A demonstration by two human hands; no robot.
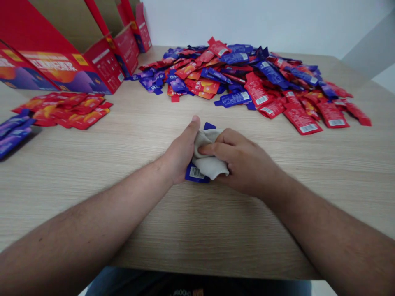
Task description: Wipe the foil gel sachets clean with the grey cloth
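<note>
Both hands are closed: the left grip (180, 154) and the right grip (243, 164) press together on a soft beige cloth (210, 158), and one blue sachet (195, 173) lies in this cloth. Its barcode end comes out below the cloth and a small corner comes out above, so the sachet sits between the hands, on or just over the wooden surface (197, 234). The sachet seems light and a little slippery, with thin film that can bend, so the flat barcode end looks like the good place to hold it. The cloth seems limp and easy to move. Wide bare room lies around the hands. The near edge of the surface is toward the person, and a large pile of red and blue sachets (247, 78) lies ahead, well apart. To the left are red sachets (66, 109), purple sachets (14, 133) and red printed cartons (69, 68).
</note>
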